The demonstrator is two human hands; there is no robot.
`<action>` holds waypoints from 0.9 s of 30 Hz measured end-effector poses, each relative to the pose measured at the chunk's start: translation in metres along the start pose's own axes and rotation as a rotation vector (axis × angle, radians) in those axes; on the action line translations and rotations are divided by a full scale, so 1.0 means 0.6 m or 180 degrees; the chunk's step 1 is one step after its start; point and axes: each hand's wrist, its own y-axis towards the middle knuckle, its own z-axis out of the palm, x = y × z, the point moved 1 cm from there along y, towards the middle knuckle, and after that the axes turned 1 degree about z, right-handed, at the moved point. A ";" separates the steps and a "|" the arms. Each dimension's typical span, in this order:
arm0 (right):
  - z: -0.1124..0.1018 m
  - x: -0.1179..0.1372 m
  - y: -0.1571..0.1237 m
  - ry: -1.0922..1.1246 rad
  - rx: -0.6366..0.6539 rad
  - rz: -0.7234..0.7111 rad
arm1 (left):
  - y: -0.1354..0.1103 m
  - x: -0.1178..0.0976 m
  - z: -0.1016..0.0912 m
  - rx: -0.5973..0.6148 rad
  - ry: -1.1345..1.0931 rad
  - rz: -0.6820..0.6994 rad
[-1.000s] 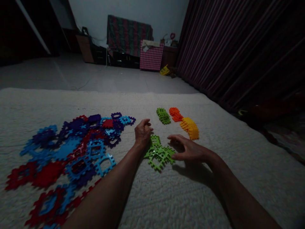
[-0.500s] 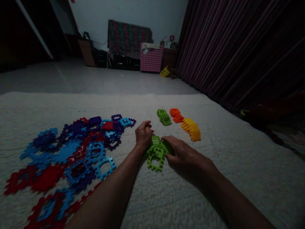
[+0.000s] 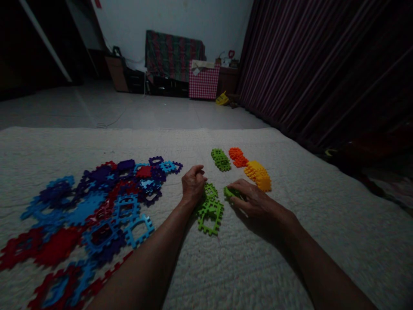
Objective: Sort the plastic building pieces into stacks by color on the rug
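While the left hand (image 3: 193, 186) has an unclear grip, the right hand (image 3: 253, 199) pinches one green piece (image 3: 230, 193) at two o'clock from the near pile (image 3: 209, 204), seemingly separating it; lifting needs steadiness.

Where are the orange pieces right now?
In the head view, the orange pieces lie right of centre on the pale quilt, beyond the right hand, between the green row and the yellow pieces.

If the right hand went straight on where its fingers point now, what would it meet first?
The right hand, holding a green piece, would probably first meet the overlapping green pieces beside the left hand, though depth is hard to judge.
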 end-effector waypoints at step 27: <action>0.076 -0.064 0.032 -0.0680 -0.1391 0.0796 | -0.003 -0.007 0.000 -0.0032 0.0047 -0.0012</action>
